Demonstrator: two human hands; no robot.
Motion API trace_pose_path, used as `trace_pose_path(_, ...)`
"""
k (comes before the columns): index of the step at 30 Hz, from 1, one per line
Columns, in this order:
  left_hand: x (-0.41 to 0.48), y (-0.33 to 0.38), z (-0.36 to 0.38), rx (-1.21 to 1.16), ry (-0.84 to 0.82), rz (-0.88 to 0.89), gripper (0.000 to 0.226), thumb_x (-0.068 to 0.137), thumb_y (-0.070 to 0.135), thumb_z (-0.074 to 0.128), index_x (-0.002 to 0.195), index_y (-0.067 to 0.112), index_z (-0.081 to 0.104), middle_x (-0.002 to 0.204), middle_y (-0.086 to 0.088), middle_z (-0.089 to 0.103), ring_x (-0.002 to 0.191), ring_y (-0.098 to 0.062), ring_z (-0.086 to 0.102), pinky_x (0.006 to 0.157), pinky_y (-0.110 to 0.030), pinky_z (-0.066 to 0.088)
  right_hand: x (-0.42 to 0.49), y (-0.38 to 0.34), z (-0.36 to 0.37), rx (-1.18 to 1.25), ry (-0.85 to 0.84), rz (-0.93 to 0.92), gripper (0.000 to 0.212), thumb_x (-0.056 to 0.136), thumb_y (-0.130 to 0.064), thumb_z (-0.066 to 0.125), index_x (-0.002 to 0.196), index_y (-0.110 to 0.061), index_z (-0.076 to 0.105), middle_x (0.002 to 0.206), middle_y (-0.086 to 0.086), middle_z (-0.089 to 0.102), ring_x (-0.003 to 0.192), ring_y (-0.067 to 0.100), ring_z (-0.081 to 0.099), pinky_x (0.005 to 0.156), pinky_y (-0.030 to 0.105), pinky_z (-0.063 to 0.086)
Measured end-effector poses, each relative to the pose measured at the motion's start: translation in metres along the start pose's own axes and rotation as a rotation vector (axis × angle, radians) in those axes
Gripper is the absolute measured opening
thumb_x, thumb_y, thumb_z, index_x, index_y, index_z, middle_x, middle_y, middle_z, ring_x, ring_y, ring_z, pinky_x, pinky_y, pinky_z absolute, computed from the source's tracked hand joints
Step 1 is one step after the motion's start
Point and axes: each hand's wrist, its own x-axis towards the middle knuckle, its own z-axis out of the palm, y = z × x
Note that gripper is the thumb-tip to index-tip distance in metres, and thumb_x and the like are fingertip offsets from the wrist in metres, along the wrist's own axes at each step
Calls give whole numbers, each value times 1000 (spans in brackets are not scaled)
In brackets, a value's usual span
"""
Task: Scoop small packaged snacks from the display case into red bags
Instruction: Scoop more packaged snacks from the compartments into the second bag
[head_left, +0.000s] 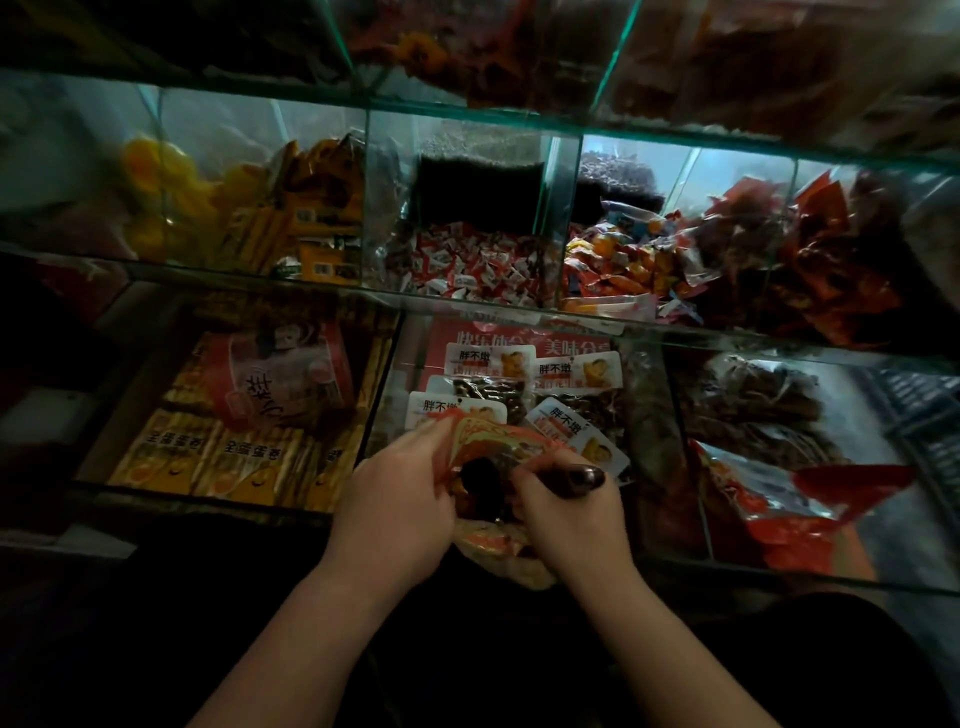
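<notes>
Here red bag (498, 436) seemingly covers labelled packets (491, 361)

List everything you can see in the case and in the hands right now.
bag: one, red-orange, held at the lower middle bin.
scoop: one, dark, bowl in the bag's mouth.
white-label packs: at least five, brown contents, lower middle bin.
yellow packets: many, lower left bin.
tub: one, pink-red, atop yellow packets.
candies: many, red-white, middle shelf centre.
mixed packets: many, multicoloured, right of candies.
red packets: many, middle shelf right.
brown packs: several, lower right bin.
left hand: grips the bag's rim.
right hand: grips the scoop handle.
</notes>
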Motion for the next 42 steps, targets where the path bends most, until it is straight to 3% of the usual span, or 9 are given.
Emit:
trace_pose_path(3, -2, -1, -1, -21, -39, 22, 67, 85, 5, 62, 144, 35, 50, 139, 17, 58, 126, -6, 55, 108, -39, 48, -7, 0, 3, 306, 39, 146, 7, 78, -25, 70, 77, -30, 75, 75, -5, 77, 74, 15, 76, 69, 36, 62)
trace_pose_path(8, -1, -5, -2, -23, -83, -19, 70, 88, 7, 59, 150, 36, 43, 146, 18, 51, 130, -13, 52, 109, -41, 46, -13, 17, -5, 395, 124, 198, 10, 76, -38, 73, 82, -30, 76, 80, -1, 78, 80, 16, 76, 80, 41, 61)
trace_pose_path(11, 0, -6, -2, -47, -71, -44, 73, 88, 4, 60, 153, 33, 40, 148, 16, 50, 134, -11, 49, 112, -37, 44, -19, 18, -2, 114, 128, -55, 13, 87, -25, 72, 74, -28, 72, 72, -14, 73, 67, -2, 68, 67, 13, 52)
trace_pose_path(17, -1, -6, -5, -47, -57, -23, 79, 85, -2, 62, 155, 28, 39, 152, 11, 47, 138, -8, 44, 116, -29, 37, -24, 22, 12, -241, -88, -473, 11, 89, -28, 67, 78, -25, 68, 75, -13, 70, 70, 0, 66, 65, 19, 52)
trace_pose_path(23, -1, -3, -3, -41, -11, 25, 62, 94, -1, 59, 152, 18, 46, 154, 9, 45, 141, -1, 36, 119, -20, 28, -8, 3, 8, 420, 12, 127, 9, 80, -26, 75, 81, -34, 77, 81, -12, 78, 79, 10, 76, 69, 30, 62)
trace_pose_path(27, -4, -7, -3, -50, 24, 16, 56, 97, 2, 57, 151, 15, 46, 153, 8, 45, 133, 9, 31, 104, 3, 14, -16, 7, 6, 479, -9, 221, 10, 78, -32, 76, 84, -24, 77, 85, 0, 79, 81, 20, 78, 76, 41, 63)
trace_pose_path(34, -5, -10, -2, -81, 9, 54, 59, 95, -1, 58, 150, 18, 48, 146, 20, 43, 133, 13, 30, 106, 3, 16, -26, 12, -28, 849, 145, 371, 16, 87, -12, 74, 72, -12, 76, 82, 18, 76, 75, 36, 76, 63, 35, 61)
trace_pose_path(37, -5, -7, -1, -91, 12, 67, 60, 94, -3, 58, 149, 18, 49, 149, 16, 46, 136, 8, 35, 113, -8, 23, -28, 11, -37, 715, 112, 231, 14, 90, -17, 72, 76, -19, 77, 81, 13, 78, 77, 30, 77, 65, 33, 62)
trace_pose_path(42, -5, -5, 0, -114, 47, 81, 59, 93, -5, 59, 147, 18, 53, 149, 13, 49, 137, 6, 38, 116, -16, 31, -31, 16, -32, -199, -36, -437, 11, 88, -24, 73, 79, -29, 70, 77, -15, 70, 73, 1, 68, 67, 20, 55)
